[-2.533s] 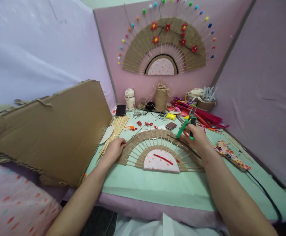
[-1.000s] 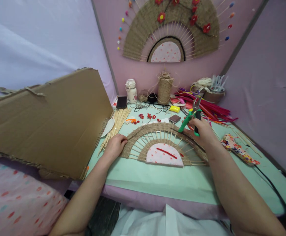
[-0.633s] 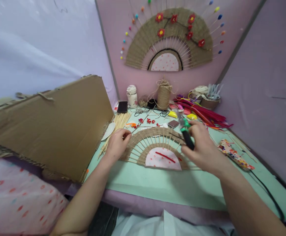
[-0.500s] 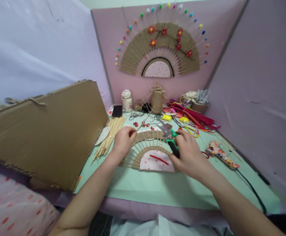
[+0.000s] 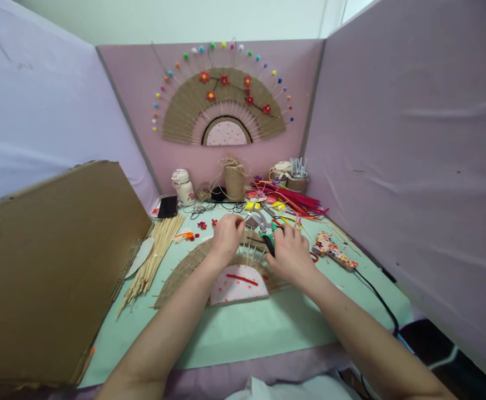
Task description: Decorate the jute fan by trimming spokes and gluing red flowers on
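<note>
My left hand [image 5: 227,239] is closed in a pinch, fingertips around a thin, dark stem-like strip, mostly hidden. Wrapped in my right hand [image 5: 289,250] are the handles of green-and-black shears [image 5: 261,221]. Their metal blades stand parted, close to the left fingertips. Both hands hover above a half-round woven twine fan [image 5: 184,280] lying on the table. At its base is a white, pink-spotted half-disc [image 5: 243,293], with a red strip [image 5: 242,279] across it. Small red flower pieces [image 5: 202,225] lie behind the fan.
Bamboo sticks [image 5: 151,261] and a cardboard sheet [image 5: 59,266] are at left. A corded glue gun [image 5: 333,250] rests at right. Behind stand a white bottle [image 5: 183,188], a twine spool [image 5: 233,180] and red pipe cleaners [image 5: 295,200]. A finished fan [image 5: 226,83] hangs on the back panel.
The view has swung right and up, so the scene sits lower and farther left. My left hand has come closer to the shears. Both hands keep their grip.
</note>
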The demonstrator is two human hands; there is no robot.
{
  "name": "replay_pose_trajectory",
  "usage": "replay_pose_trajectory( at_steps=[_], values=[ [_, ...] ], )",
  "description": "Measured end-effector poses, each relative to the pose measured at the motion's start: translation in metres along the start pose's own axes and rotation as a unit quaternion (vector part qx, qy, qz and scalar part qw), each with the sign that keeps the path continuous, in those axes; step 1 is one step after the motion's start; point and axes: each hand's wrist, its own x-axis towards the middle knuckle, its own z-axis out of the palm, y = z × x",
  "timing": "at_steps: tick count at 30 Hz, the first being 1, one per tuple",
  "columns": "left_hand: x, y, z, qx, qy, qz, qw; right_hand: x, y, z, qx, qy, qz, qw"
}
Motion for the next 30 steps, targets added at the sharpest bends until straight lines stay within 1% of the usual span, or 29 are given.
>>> replay_pose_trajectory(
  at_steps=[5,13,16,19,22,24,27,30],
  values=[
    [0.004,0.013,0.013,0.000,-0.007,0.026,1.000,0.006,0.005,0.001,-0.004,0.005,0.017,1.000],
    [0.019,0.024,0.034,0.007,-0.039,0.045,0.998,0.014,0.017,0.004,-0.002,-0.005,0.035,0.999],
    [0.026,0.029,0.042,0.011,-0.050,0.058,0.997,0.018,0.023,0.006,0.011,-0.020,0.052,0.998],
    [0.032,0.028,0.046,0.011,-0.045,0.047,0.998,0.022,0.030,0.007,0.041,-0.030,0.062,0.997],
    [0.034,0.018,0.039,-0.002,-0.023,0.019,1.000,0.024,0.035,0.005,0.127,-0.038,0.062,0.989],
    [0.032,0.008,0.028,-0.017,0.005,0.004,1.000,0.023,0.035,0.004,0.211,-0.049,0.069,0.974],
    [0.023,-0.008,0.009,-0.039,0.061,-0.006,0.997,0.018,0.026,0.004,0.337,-0.078,0.077,0.935],
    [0.009,-0.020,-0.006,-0.052,0.112,-0.001,0.992,0.014,0.009,0.007,0.425,-0.096,0.077,0.897]
  ],
)
